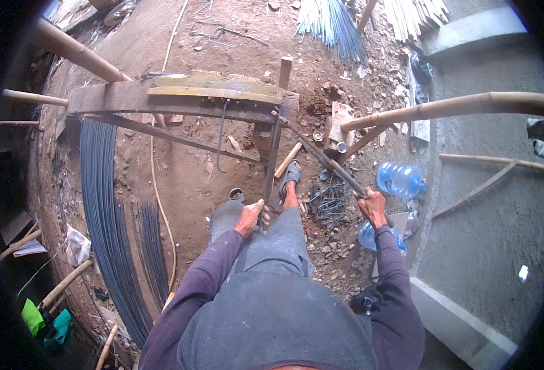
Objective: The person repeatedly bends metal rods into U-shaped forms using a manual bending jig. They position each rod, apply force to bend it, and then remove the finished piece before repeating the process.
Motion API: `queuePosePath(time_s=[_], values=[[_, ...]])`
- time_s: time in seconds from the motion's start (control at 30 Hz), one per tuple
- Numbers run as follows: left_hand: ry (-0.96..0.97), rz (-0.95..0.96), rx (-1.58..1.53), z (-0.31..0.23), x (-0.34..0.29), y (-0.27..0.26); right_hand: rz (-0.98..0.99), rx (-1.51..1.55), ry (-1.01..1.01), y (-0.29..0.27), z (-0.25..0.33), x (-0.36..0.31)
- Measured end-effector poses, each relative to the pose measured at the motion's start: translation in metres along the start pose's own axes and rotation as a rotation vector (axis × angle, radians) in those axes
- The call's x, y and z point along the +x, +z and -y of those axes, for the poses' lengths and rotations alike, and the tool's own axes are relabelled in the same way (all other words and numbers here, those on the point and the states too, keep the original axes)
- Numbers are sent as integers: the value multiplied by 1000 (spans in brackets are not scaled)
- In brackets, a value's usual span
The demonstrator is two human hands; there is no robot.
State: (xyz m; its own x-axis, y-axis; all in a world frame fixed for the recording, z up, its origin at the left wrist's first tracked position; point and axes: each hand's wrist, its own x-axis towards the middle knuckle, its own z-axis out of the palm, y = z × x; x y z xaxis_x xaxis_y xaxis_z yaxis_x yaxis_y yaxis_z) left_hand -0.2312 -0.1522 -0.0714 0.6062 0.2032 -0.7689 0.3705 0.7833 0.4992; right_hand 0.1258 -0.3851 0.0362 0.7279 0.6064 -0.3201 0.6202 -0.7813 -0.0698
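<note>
My left hand (251,217) is closed around the near end of a dark straight bar (272,163), in front of my knees. That bar runs up to the right end of a wooden bench (114,98). My right hand (372,205), farther right, grips the lower end of a long metal lever bar (330,163). Its upper end meets the dark bar beside the bench's corner; the exact contact is too small to tell. A bent steel rod (223,135) with hooked ends hangs from the bench's near edge.
Long steel rods (102,203) lie at left. Tangled wire (329,205) and a clear blue water jug (400,180) are near my right hand; a second jug (370,237) lies beneath it. A bamboo pole (451,110) crosses at right. Bent rods (219,32) lie beyond the bench.
</note>
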Motion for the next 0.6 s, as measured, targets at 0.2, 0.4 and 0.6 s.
queuePosePath(time_s=[0.2,0.4,0.6], values=[[-5,29,-194,-22,6,-39,375,953,115,36,84,-61],[312,-475,123,-56,24,-76,288,1029,-72,105,194,-75],[834,-1029,735,-132,56,-79,403,1675,182,150,254,-79]])
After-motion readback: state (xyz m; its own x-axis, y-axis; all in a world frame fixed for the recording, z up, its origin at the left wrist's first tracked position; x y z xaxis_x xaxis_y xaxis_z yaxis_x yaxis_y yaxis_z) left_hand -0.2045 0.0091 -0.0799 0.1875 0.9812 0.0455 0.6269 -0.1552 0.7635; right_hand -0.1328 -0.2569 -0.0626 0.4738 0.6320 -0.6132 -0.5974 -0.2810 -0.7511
